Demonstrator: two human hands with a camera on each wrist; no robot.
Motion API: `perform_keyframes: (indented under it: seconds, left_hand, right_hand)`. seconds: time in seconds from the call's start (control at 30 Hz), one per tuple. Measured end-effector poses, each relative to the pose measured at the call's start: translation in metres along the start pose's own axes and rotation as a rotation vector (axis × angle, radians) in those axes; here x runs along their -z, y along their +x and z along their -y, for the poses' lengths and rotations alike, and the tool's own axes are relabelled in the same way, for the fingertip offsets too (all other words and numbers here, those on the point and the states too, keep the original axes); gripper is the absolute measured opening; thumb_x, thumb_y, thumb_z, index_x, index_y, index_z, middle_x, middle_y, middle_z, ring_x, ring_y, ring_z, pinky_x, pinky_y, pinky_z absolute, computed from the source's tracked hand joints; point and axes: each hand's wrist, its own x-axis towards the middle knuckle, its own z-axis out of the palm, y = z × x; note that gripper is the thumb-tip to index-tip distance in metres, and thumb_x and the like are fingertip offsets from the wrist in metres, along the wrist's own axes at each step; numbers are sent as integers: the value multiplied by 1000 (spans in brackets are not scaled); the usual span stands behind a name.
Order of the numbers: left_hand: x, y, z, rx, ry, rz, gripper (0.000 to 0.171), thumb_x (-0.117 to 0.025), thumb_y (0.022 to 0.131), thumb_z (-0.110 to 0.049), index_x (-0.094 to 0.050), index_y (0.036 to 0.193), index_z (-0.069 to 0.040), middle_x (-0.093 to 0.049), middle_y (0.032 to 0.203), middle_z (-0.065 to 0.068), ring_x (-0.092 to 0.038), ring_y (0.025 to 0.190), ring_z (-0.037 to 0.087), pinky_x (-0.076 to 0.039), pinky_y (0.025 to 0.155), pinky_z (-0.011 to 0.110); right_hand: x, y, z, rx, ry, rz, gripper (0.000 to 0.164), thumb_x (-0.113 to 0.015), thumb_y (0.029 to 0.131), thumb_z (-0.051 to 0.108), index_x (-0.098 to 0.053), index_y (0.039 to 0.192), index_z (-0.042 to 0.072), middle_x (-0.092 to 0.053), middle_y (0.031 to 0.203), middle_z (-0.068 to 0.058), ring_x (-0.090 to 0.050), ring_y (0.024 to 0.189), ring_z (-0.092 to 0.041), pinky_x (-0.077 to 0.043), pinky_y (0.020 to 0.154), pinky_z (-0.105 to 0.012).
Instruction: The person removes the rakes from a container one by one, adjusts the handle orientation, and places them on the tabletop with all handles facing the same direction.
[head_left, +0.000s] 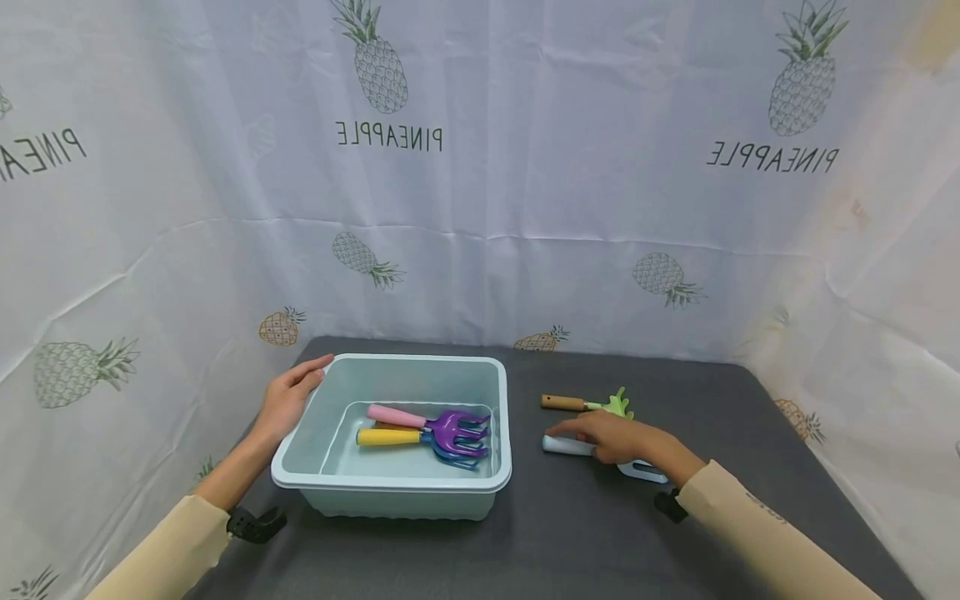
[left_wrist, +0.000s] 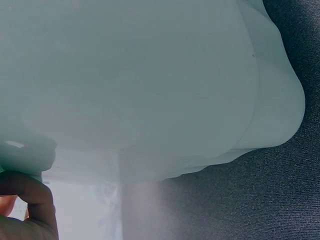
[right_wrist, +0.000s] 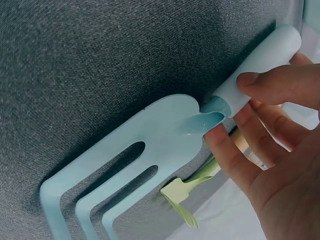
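Note:
A pale green plastic tub (head_left: 390, 482) stands on the left of the dark table. My left hand (head_left: 291, 398) grips its rim at the far left corner; in the left wrist view a curled finger (left_wrist: 42, 202) shows beside the tub wall (left_wrist: 150, 90). To the right of the tub, my right hand (head_left: 618, 435) holds a light blue hand rake (right_wrist: 170, 117) by its handle, thumb on one side and fingers on the other. The rake's bent tines point away from the tub. Just beyond lies a green hand rake (head_left: 570, 402) with a wooden handle.
Inside the tub lie a purple hand rake (head_left: 453, 429) with a pink handle and a blue hand rake (head_left: 393, 437) with a yellow handle, partly overlapped by the purple one. White pineapple-print cloth (head_left: 525, 183) hangs behind and beside the table (head_left: 540, 533).

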Motion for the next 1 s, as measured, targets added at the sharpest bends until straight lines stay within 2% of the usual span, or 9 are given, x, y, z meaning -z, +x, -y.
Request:
perform_keyframes:
  seconds: [0.13,0.27,0.5,0.77,1.0]
  left_hand:
    - [0,-1,-1,2,0,-1,49,-41,112,-33,-48,155,-9,-48,159,16,-49,142,35,-45,81,6]
    - [0,-1,-1,12,0,2,50,-41,112,-34,-48,155,-10,-48,159,16,-49,141,35,-47,80,7]
    - [0,0,1,11,2,7,50,-41,112,-34,-47,156,-11,-47,160,17,-50,140,35,-48,80,9]
    - [0,1,2,13,4,6,49,-40,113,-32,-46,156,-10,-46,160,17,-49,142,35,-47,80,7]
    - [0,2,2,20,-2,12,50,-40,113,-32,-46,156,-10,-45,161,17,-48,142,34,-46,80,7]
  right_hand:
    - [-2,0,-2,12,-16,-9,78,-46,85,-24,-58,147,21,-68,109,-2,-42,73,-5,-34,64,-26]
    - [-2,0,-3,28,-33,-14,76,-47,85,-24,-59,146,19,-69,121,-4,-48,78,-4,-36,66,-26]
    - [-3,0,-4,24,-54,-12,74,-47,84,-23,-60,145,18,-67,102,-1,-47,77,-4,-37,68,-26]
    - [-2,0,-2,18,-58,-12,72,-50,84,-21,-60,144,17,-67,106,-2,-54,83,-10,-40,70,-26]
    - [-1,0,1,26,-57,-11,71,-52,84,-20,-61,144,16,-66,102,-2,-51,81,-8,-40,69,-26]
